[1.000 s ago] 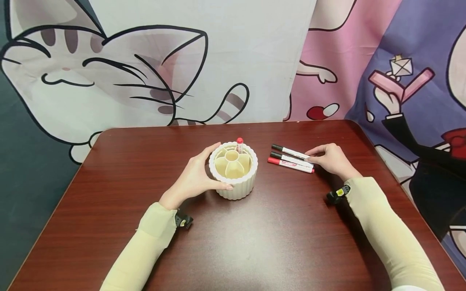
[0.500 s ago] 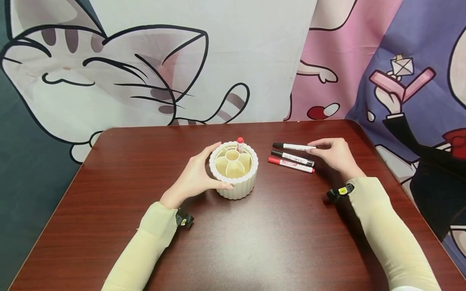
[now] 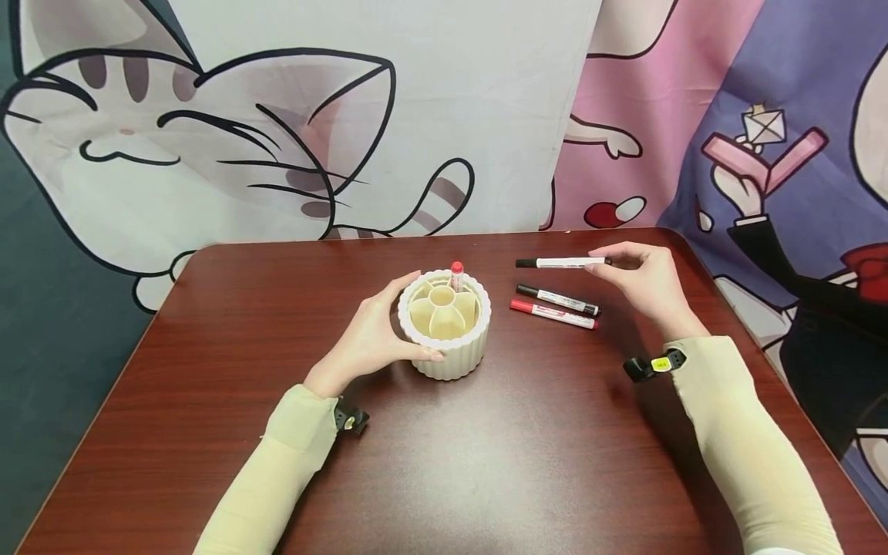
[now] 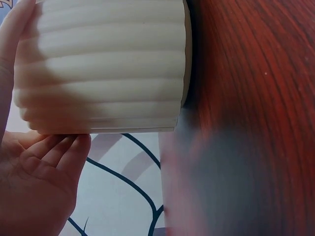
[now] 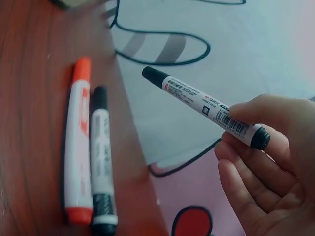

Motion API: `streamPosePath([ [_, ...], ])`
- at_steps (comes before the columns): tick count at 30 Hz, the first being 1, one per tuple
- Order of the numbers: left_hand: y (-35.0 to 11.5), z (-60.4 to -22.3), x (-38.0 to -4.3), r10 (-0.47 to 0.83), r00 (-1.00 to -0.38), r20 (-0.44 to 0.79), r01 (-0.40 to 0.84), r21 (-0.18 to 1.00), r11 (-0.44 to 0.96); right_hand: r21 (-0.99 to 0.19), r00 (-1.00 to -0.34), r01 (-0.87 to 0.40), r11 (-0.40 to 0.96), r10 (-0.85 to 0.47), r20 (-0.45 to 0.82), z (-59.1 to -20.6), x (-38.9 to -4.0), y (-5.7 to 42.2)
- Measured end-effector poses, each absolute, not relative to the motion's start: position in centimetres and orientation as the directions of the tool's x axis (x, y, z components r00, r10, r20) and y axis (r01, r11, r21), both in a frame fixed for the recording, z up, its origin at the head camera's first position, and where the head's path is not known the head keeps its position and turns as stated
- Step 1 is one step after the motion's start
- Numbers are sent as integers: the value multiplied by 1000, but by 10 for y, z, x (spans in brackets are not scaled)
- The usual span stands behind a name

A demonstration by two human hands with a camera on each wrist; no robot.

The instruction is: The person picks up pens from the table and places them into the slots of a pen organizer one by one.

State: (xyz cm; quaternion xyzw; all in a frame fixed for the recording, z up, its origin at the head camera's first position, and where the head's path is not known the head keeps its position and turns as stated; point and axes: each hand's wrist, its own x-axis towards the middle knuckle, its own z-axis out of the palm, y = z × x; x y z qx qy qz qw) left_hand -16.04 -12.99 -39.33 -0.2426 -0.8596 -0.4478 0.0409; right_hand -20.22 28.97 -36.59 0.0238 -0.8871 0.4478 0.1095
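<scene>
My left hand (image 3: 368,327) grips the side of a cream, ribbed pen holder (image 3: 454,358), thumb at the front and fingers behind. Inside, the holder has petal-shaped compartments around a round centre, and one red-capped marker (image 3: 456,275) stands in a rear compartment. In the left wrist view the ribbed wall (image 4: 108,64) fills the upper part. My right hand (image 3: 645,285) pinches a black-capped whiteboard marker (image 5: 206,105) near its end, between thumb and fingers, raised off the table. Below it on the table lie another black marker (image 3: 558,301) and a red marker (image 3: 555,314), side by side.
The dark red-brown wooden table (image 3: 444,462) spreads under both arms. Behind its far edge hangs a cartoon-printed cloth (image 3: 486,116). A small black camera is strapped to each wrist.
My right hand has lifted the black marker away from the other two, up and slightly to the right, turning it nearly level in the head view. My left hand and the pen holder stay put.
</scene>
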Motion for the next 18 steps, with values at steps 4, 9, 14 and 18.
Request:
streamPosePath([
  [4, -129, -393, -160, 380, -879, 288, 453, 750, 481, -806, -967, -173, 565, 56, 247, -357, -197, 282],
  [9, -130, -393, -160, 378, -881, 286, 452, 748, 487, -813, -959, -220, 539, 36, 283, -350, -192, 271],
  [14, -130, -394, -161, 377, -881, 284, 450, 747, 490, -823, -955, -244, 513, 19, 294, -345, -188, 264],
  [18, -130, -393, -160, 380, -879, 287, 454, 749, 483, -830, -944, -280, 481, 16, 328, -339, -184, 258],
])
